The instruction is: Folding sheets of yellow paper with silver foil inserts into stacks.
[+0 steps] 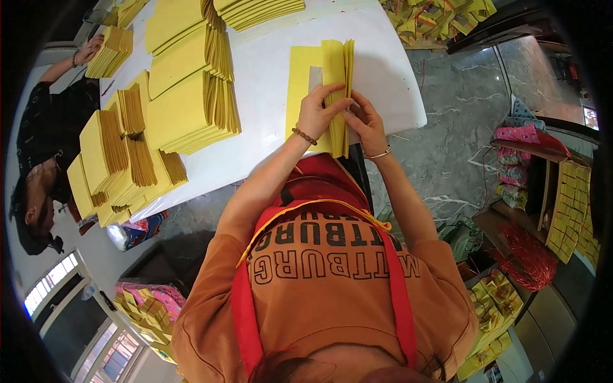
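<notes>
Near the right end of the white table, a sheaf of folded yellow paper (334,60) stands partly raised, its layered edges toward the right. My left hand (317,113) grips it from the left, fingers across its face and thumb pointing at the edges. On the other side, my right hand (368,126) pinches the right edge, its fingertips close to my left thumb. Beneath and to the left lies a flat yellow sheet (299,83) with a grey patch showing beside the sheaf. Some of the fingertips are hidden among the layers.
Thick stacks of folded yellow paper (191,105) cover the left part of the white table (265,76). At far left, another person's hand (94,48) holds a yellow bundle. A heap of yellow pieces (440,19) lies beyond the table; shelves with packages (517,153) stand at right.
</notes>
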`<action>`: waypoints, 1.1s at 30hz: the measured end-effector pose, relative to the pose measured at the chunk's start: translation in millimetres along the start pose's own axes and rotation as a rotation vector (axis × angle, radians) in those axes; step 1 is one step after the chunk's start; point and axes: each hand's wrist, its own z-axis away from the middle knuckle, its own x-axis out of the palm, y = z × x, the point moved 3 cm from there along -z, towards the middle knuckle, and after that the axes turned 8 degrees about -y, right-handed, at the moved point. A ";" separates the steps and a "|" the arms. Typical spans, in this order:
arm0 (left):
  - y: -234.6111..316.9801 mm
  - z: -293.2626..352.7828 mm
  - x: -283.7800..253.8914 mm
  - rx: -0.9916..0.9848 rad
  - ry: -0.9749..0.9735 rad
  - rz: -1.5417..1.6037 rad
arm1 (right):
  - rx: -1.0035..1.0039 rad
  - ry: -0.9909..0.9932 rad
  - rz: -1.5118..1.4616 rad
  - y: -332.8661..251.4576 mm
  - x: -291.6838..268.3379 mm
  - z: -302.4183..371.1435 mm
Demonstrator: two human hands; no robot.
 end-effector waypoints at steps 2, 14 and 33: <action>1.6 -0.1 -0.8 -0.028 -0.013 0.007 | 0.006 -0.002 -0.009 0.7 -1.3 0.4; 2.2 0.7 0.3 0.063 0.127 0.217 | 0.003 -0.008 -0.034 -0.3 0.7 -0.8; 6.8 1.3 -3.4 -0.051 -0.073 0.016 | 0.035 0.006 -0.065 8.9 -7.2 -0.5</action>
